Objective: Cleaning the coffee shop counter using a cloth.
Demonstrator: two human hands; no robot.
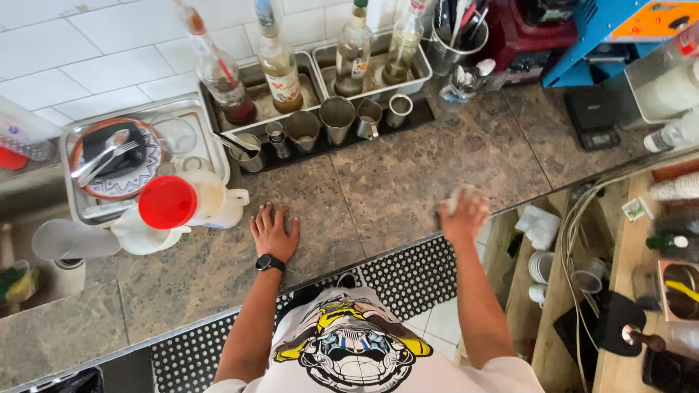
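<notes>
Now left hand [274,233] flat on counter [378,182]; right hand [463,216] gripping, probably, pale cloth [457,196].

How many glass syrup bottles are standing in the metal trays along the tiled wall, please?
4: two in the left tray, a dark-liquid bottle and an amber bottle; two in the right tray, a left one and a right one. Others may be hidden beyond the frame's top edge.

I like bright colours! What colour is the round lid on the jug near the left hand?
Red: the lid on the white jug, in the head view.
</notes>
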